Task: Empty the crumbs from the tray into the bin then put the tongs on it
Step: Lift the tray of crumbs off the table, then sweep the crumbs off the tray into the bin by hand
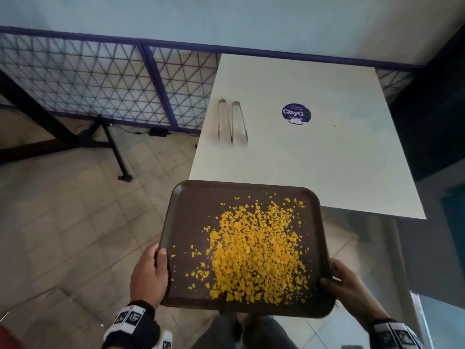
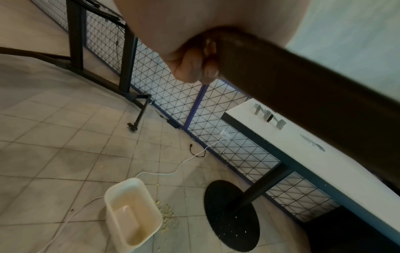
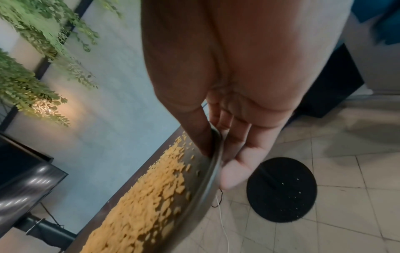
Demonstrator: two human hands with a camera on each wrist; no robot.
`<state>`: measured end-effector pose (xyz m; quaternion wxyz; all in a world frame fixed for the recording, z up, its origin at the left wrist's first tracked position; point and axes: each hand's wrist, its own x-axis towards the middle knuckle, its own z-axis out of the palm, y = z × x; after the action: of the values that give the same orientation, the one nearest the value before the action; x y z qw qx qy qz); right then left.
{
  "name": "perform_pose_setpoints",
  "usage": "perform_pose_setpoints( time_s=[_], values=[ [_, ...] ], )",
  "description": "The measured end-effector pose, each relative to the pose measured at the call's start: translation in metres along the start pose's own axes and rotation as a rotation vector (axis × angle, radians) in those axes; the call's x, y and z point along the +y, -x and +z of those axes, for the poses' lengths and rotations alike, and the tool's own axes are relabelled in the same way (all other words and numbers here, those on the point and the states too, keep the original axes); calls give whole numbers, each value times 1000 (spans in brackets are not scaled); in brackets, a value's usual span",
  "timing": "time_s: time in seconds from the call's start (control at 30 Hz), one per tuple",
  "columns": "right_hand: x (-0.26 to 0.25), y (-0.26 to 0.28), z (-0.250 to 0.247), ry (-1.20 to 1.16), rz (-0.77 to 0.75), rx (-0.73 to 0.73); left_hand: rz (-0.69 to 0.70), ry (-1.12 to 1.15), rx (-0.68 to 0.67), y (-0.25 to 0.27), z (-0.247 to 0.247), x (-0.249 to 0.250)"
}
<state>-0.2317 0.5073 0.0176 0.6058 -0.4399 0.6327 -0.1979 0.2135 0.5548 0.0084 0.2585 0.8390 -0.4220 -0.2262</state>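
I hold a brown tray (image 1: 191, 212) in the air just off the near edge of the white table (image 1: 339, 159). Yellow crumbs (image 1: 254, 250) lie heaped on its middle and right. My left hand (image 1: 151, 270) grips the tray's left rim, thumb on top; in the left wrist view the fingers (image 2: 194, 63) curl under the tray (image 2: 303, 95). My right hand (image 1: 344, 283) grips the near right corner, thumb over the rim (image 3: 214, 162), fingers beneath. Two metal tongs (image 1: 231, 122) lie side by side on the table's left part. A cream bin (image 2: 132, 212) stands on the floor, lower left.
A round ClayGo sticker (image 1: 296, 113) marks the table. The table's black round base (image 2: 231, 215) sits right of the bin, with spilled crumbs (image 2: 166, 212) and a white cable (image 2: 173, 172) on the tiles. A wire mesh fence (image 1: 100, 86) runs along the back.
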Motion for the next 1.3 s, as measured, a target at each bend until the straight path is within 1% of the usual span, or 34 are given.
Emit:
perform_pose_setpoints(
  time_s=[0.1,0.17,0.33,0.47,0.6,0.7,0.83,1.0,1.17,1.3],
  values=[
    [6,6,6,20,71,-77,-25,-17,-30,11,0,-22],
    [10,8,11,-18,124,-114,-51,-24,-40,20,1,-34],
    [31,4,19,-44,149,-166,-92,-59,-20,43,12,-54],
    [47,-7,26,-83,173,-144,-106,-96,-27,50,29,-65],
    [64,-25,39,-107,229,-31,-103,-127,-47,45,55,-81],
    [77,-46,53,-151,284,46,-102,-115,-69,33,78,-93],
    [101,-81,72,-215,288,164,-106,-96,-44,6,111,-116],
    [156,-139,98,-252,272,249,-30,-85,2,-34,159,-162],
    [201,-203,122,-316,184,255,39,-73,57,-80,208,-204],
    [228,-244,138,-423,106,204,112,-74,106,-114,248,-237]
  ],
)
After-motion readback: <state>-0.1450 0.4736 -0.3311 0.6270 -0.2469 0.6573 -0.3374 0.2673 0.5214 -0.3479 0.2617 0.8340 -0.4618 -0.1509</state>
